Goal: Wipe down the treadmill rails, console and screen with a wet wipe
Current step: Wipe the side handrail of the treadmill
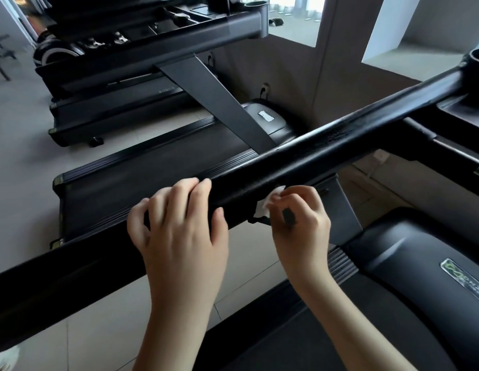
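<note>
And there was the black rail (340, 140), cutting across the view from near left to far right, up towards the console (463, 111) and its round cup holder (478, 61) at the far right edge. The left hand (179, 231) was over the top of it, grip wrapped round the bar, fingers curled down the far side and thumb on the near side. Just to the right, the right hand (297, 220) was in under the rail, grip pinching the white wet wipe (265, 204), bunched up and pressed against the rail's near lower edge, right beside a small black tab (258, 220) hanging off the underside. A small dark patch showed over that hand's knuckles, and what it was could not be told. Near right lay the grey motor cover (409, 253) with a green logo (464, 282) on it. Beyond the rail to the left a neighbouring treadmill (152, 180) stood on the tiled floor (21, 135), its slanted upright (214, 103) rising away, and another machine (112, 111) sat farther back
</note>
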